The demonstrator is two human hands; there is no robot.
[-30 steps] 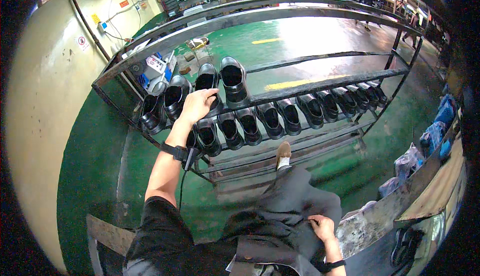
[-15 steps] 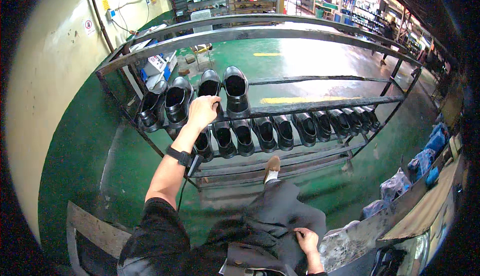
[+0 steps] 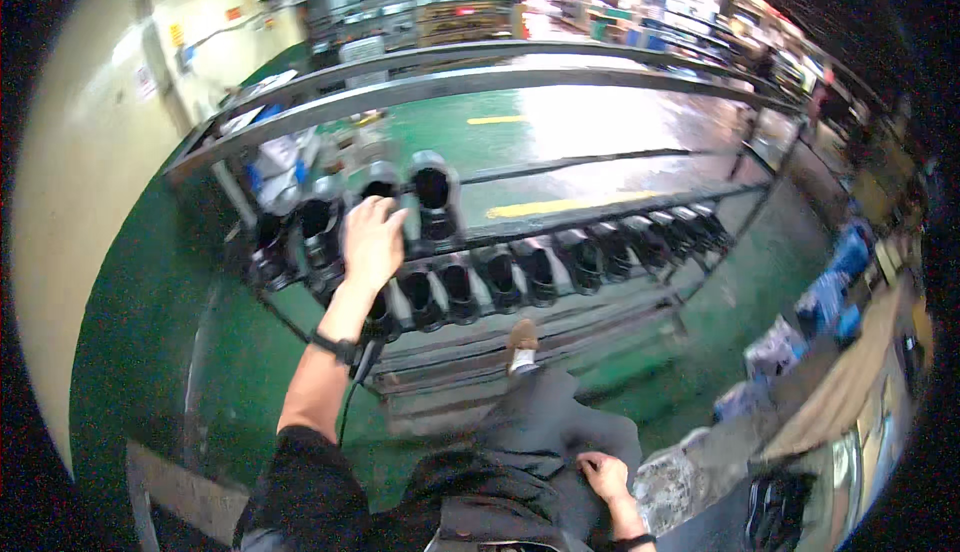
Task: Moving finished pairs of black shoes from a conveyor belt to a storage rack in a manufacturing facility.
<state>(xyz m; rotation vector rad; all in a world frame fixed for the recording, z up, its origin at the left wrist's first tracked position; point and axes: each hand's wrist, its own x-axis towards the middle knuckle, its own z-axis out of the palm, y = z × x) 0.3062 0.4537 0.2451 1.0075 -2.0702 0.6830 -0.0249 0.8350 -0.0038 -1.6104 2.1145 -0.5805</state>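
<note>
Head view: the left hand [image 3: 372, 242] reaches out to the upper row of a metal rack [image 3: 560, 80], fingers curled over the top of a black boot [image 3: 378, 192], apparently gripping it. More black boots [image 3: 530, 274] line the lower row to the right. Near the body, the right hand [image 3: 604, 474] rests loosely curled and empty on the dark trousers [image 3: 545, 422], above the green floor [image 3: 150, 352].

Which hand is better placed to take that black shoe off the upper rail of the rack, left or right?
Left. The left hand is stretched out onto a black shoe on the rack's upper rail, while the right hand lies low by the lap, far from the rack.
</note>
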